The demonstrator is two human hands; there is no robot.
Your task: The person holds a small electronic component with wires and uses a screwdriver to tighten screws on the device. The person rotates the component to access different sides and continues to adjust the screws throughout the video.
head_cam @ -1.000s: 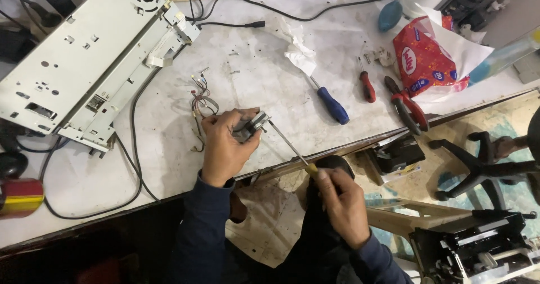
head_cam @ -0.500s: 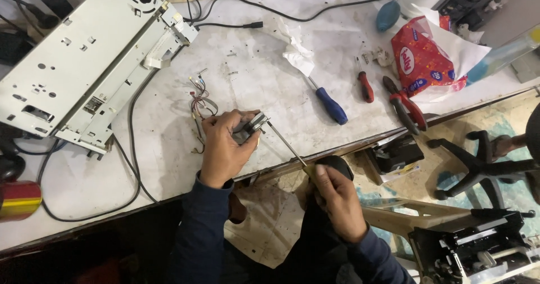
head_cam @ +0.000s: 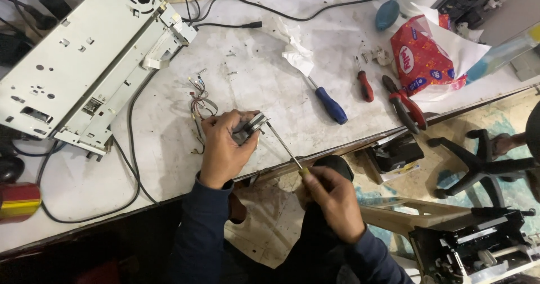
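My left hand (head_cam: 225,146) grips a small grey metal motor-like part (head_cam: 252,127) against the white worktable (head_cam: 169,166), with thin coloured wires (head_cam: 199,101) trailing from it across the tabletop. My right hand (head_cam: 332,197) holds the yellow handle of a long thin screwdriver (head_cam: 284,148). The screwdriver's shaft runs up and left, and its tip touches the side of the small part. My right hand sits below the table's front edge, over my lap.
A long white metal chassis (head_cam: 84,64) lies at the upper left with black cables beside it. A blue-handled screwdriver (head_cam: 329,104), a red-handled screwdriver (head_cam: 365,84), red pliers (head_cam: 405,106), crumpled tissue (head_cam: 295,53) and a red packet (head_cam: 422,59) lie to the right. A chair base (head_cam: 484,160) stands on the floor.
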